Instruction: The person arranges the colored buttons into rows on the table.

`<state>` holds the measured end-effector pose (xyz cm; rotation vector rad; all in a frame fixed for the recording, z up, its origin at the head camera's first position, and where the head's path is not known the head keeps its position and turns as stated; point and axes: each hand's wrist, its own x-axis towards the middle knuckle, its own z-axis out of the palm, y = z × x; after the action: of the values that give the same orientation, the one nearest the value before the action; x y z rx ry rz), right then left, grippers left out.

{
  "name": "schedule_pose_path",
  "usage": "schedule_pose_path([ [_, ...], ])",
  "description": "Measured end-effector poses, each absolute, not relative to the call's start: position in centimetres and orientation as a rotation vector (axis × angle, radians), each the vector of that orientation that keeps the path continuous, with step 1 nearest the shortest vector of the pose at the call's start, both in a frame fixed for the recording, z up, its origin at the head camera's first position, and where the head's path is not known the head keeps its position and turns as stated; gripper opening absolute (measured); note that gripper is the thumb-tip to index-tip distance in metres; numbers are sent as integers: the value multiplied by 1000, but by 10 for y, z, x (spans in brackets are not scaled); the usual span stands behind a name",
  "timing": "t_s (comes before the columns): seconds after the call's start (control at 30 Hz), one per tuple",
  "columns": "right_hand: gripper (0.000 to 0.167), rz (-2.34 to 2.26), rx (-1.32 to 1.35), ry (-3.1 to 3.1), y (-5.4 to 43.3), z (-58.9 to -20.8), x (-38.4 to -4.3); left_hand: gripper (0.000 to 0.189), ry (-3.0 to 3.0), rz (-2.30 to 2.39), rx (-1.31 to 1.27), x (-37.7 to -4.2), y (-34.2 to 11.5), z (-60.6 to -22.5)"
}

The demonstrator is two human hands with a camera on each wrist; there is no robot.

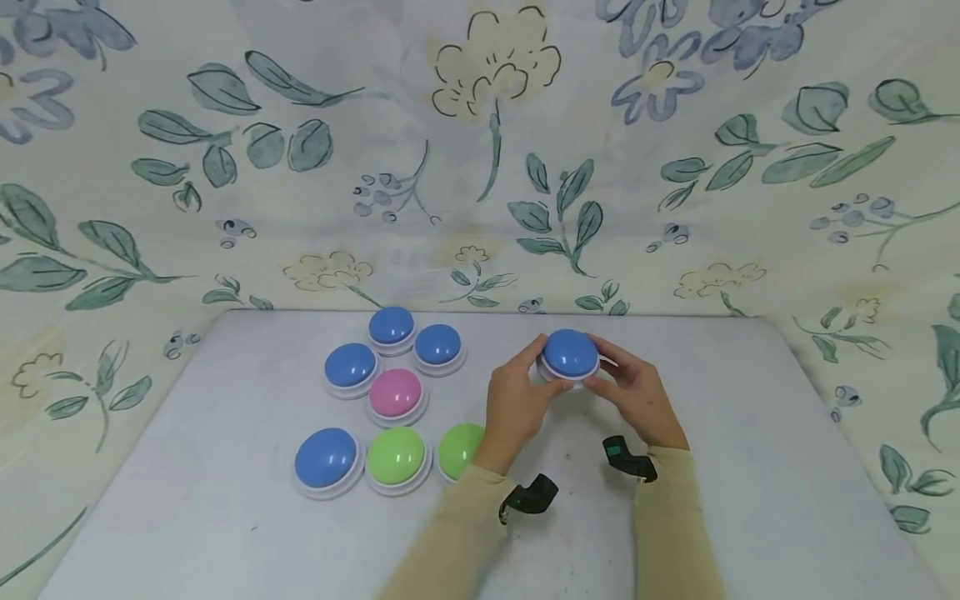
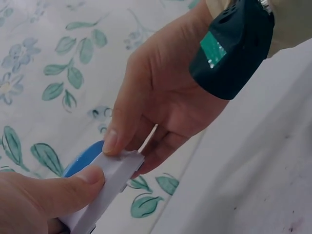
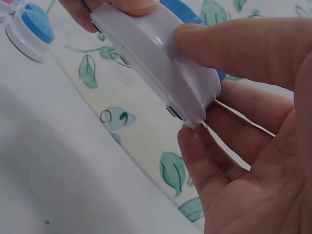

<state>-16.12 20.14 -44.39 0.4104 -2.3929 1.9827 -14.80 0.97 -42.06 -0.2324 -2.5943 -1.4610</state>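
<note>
Both hands hold one blue-domed push button (image 1: 571, 353) between them, raised above the table toward its back edge. My left hand (image 1: 517, 403) grips its left side, thumb at the front of the white base (image 2: 109, 183). On the right side my right hand (image 1: 636, 395) grips the same base, thumb in front and fingers spread around the rim. Seen in the right wrist view, the button is tilted, with small dark pieces along its underside edge (image 3: 174, 112). A green push button (image 1: 458, 451) lies partly hidden behind my left forearm.
Left of the hands stand several more push buttons: a pink one (image 1: 395, 393), a green one (image 1: 396, 456), a blue one (image 1: 327, 458) in front and blue ones (image 1: 392, 325) at the back. Behind the white table (image 1: 187, 500) hangs a floral cloth (image 1: 450, 242).
</note>
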Motion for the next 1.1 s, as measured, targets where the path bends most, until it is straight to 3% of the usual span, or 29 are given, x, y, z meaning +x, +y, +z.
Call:
schedule_pose_path([
  [1.1, 67, 1779, 14, -2519, 255, -455, -155, 69, -2655, -1317, -458, -176, 93, -454],
])
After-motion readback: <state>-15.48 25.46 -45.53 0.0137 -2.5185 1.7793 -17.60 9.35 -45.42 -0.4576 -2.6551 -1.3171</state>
